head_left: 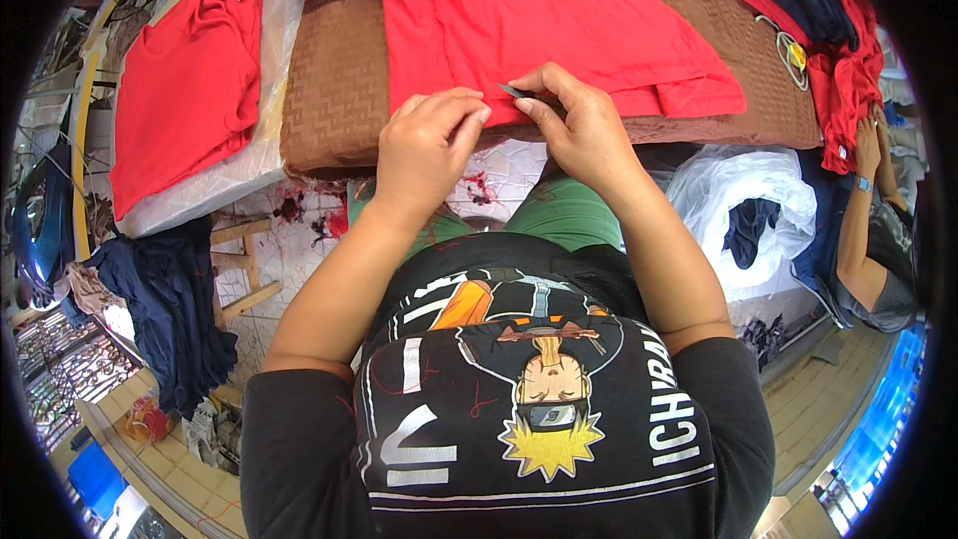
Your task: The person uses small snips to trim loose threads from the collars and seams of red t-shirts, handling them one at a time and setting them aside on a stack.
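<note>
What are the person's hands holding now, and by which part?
The right hand holds a small dark tool behind its pointed tip. Whether the left hand pinches anything cannot be told.

- Brown-covered table (334,65): supporting a red shirt (539,25), lying spread out.
- Plastic-covered surface (220,188), left: carrying a folded red garment (190,90).
- Tiled floor (514,153): showing red scraps (481,189).

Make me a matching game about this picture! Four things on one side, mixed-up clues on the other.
Things:
1. Tool
2. Trousers
3. Brown pad
4. Plastic bag

Clues:
A. Partly covered by red cloth
B. Whitish, with dark cloth inside
C. In the right hand
D. Green

Pairs: 1-C, 2-D, 3-A, 4-B
</note>
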Action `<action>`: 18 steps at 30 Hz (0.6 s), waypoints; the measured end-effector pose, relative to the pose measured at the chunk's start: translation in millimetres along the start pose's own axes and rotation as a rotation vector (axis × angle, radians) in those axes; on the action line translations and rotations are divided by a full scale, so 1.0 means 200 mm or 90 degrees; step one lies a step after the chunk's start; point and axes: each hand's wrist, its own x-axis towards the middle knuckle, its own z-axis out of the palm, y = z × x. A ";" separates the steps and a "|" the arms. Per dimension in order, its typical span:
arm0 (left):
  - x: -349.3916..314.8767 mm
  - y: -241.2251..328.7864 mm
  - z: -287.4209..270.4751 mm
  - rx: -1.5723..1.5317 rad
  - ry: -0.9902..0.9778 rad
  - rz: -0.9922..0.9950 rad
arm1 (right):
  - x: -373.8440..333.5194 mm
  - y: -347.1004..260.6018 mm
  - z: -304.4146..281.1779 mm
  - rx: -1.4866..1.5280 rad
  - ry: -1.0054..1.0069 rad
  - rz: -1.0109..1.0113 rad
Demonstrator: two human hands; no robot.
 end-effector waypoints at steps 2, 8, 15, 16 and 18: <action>0.02 0.01 -0.03 -0.129 -0.029 -0.142 | 0.00 0.00 -0.01 0.000 -0.025 -0.005; 0.06 -0.01 -0.06 -0.197 -0.079 -0.236 | 0.00 -0.05 -0.04 -0.058 -0.087 -0.025; 0.10 -0.01 -0.18 -0.280 -0.131 -0.021 | 0.02 -0.08 -0.02 -0.219 -0.065 -0.088; 0.10 -0.04 -0.27 -0.492 -0.211 -0.071 | 0.04 -0.08 -0.05 -0.214 -0.041 -0.091; 0.16 -0.10 -0.37 -0.480 -0.266 0.049 | 0.06 -0.09 -0.14 -0.207 0.005 -0.101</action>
